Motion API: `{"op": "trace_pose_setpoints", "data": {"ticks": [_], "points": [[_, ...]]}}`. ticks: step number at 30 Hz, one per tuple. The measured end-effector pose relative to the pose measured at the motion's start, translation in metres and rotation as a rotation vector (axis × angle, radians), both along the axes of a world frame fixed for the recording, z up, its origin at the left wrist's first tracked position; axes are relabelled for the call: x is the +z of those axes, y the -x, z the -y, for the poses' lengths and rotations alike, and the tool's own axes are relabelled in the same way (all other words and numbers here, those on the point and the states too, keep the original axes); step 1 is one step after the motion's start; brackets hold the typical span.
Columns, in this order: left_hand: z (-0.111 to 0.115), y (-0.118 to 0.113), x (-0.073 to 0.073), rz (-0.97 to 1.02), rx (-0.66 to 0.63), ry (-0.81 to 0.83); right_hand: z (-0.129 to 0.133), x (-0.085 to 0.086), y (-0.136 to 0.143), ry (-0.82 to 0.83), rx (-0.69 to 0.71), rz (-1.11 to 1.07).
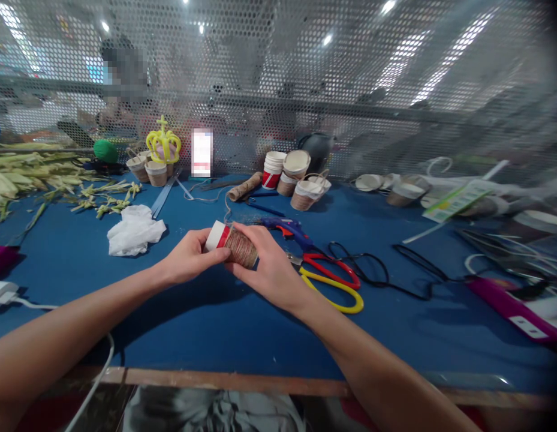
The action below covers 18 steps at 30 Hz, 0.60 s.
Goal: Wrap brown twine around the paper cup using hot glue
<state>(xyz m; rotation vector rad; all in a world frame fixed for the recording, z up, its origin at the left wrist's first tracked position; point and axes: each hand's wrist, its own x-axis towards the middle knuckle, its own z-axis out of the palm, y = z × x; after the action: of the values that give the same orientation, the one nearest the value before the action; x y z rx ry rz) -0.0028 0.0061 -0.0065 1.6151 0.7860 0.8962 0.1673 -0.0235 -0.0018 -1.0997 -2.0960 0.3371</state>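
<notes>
Between my two hands, above the table, lies a small paper cup on its side, wrapped in twine over much of its length, with a white and red band still bare at the left. My left hand grips the bare end, thumb along the near side. My right hand is closed around the twine-covered end. A strand of twine runs from the cup back to a twine roll. Just right of my right hand lie scissors with red and yellow handles and a blue glue gun.
Stacked paper cups and twine-wrapped cups stand at the back. A crumpled white cloth lies left, near dried husks. A purple power strip and black cable are at right. A perforated metal screen rises behind.
</notes>
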Motion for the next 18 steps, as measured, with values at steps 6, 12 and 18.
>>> {"op": "trace_pose_setpoints", "data": {"ticks": [6,12,18], "points": [[0.0003,-0.0001,0.0006,-0.033,0.003,-0.017,0.0002,-0.0009,0.0007,-0.019,0.008,0.022],[0.0001,-0.0005,-0.0002,-0.019,0.016,0.015,0.0005,-0.0020,0.0013,-0.040,0.009,0.046],[0.0007,-0.0021,0.0015,-0.030,0.031,0.005,0.0013,-0.0016,0.0013,-0.045,0.010,0.058]]}}
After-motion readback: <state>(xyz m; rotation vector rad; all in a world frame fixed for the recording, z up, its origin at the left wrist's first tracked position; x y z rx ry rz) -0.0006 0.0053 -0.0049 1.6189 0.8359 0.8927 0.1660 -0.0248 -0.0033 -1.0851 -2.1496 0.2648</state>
